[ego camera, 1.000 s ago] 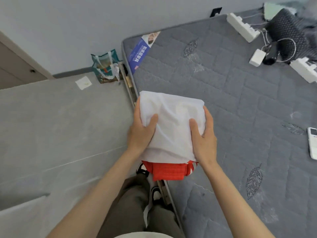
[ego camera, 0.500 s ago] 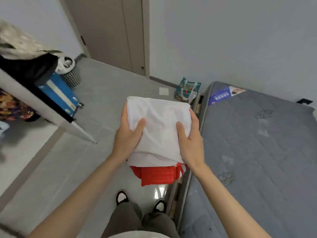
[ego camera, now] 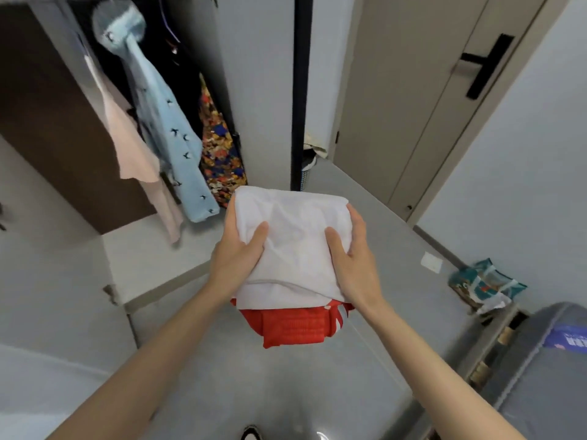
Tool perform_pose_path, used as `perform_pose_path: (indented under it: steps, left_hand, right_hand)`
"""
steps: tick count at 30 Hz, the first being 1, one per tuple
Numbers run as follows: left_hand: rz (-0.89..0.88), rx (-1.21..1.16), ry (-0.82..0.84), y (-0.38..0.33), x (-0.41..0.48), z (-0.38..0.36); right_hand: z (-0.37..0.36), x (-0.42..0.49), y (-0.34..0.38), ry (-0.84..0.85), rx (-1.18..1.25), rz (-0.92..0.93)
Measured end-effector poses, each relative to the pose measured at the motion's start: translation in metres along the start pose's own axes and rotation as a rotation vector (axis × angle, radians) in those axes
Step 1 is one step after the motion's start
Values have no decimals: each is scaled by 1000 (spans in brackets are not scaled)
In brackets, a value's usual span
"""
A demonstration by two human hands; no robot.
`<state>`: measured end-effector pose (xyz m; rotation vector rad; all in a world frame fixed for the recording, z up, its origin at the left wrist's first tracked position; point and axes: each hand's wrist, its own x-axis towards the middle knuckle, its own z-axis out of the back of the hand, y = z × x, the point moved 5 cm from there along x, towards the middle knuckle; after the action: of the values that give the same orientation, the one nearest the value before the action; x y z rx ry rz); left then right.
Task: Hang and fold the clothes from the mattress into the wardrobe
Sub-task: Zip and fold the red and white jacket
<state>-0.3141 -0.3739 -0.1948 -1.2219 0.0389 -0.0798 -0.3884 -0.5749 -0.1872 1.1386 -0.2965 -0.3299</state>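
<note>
The folded white garment [ego camera: 295, 236] lies on a folded red garment [ego camera: 295, 325]. Left hand [ego camera: 235, 262] and right hand [ego camera: 355, 265] grip the stack's sides in front of the open wardrobe [ego camera: 41, 122], thumbs on top, fingers [ego camera: 356, 222] curled round the edges. It is probably best to hold the stack level, pinch both layers so the red one cannot slide out, and set it flat inside the wardrobe before letting go.

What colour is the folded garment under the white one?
Red with white stripes at its edge, seen in the head view.

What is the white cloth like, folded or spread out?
Folded. The white cloth is a tidy layered square, held by the left hand and right hand.
</note>
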Motion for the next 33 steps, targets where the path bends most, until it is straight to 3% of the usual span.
perform_pose_path:
  steps: [14,33]
  left_hand:
    - [-139,43,-347,-69,99,248]
    - [-355,-97,-680,-264,249,404]
  right_hand:
    - [-172,113,216,239,73,282]
    - [-233,292,487,379,272,630]
